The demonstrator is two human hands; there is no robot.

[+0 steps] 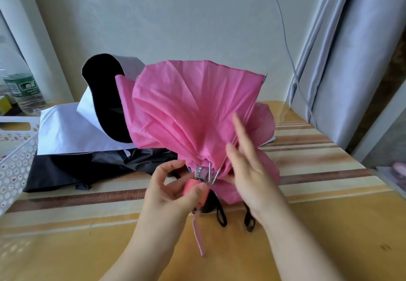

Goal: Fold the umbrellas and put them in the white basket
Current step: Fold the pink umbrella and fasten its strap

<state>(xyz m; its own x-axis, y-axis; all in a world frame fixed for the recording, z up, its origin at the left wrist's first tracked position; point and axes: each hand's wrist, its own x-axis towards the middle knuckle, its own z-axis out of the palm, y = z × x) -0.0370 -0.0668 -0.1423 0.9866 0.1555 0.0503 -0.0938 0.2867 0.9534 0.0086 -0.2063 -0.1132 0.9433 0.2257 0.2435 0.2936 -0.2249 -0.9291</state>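
The pink plastic handle (195, 189) of the half-collapsed pink fabric umbrella (189, 109) is gripped by the curled fingers of the left hand (173, 190). The right hand (248, 166) is held with fingers straight and spread, touching the canopy and a metal rib. Behind, a black-and-silver umbrella (87, 126) lies on the striped table (307, 225); the white perforated basket (15, 157) is seen at far left.

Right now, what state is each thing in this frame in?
pink umbrella: collapsed, canopy loose and unfolded, held upright over the table.
left hand: grips the pink handle.
right hand: fingers straight, against the canopy and ribs.
black and white umbrella: lying on the table, canopy loose, not folded.
white basket: at the left edge; its inside is out of view.
water bottle: upright; cap out of view.
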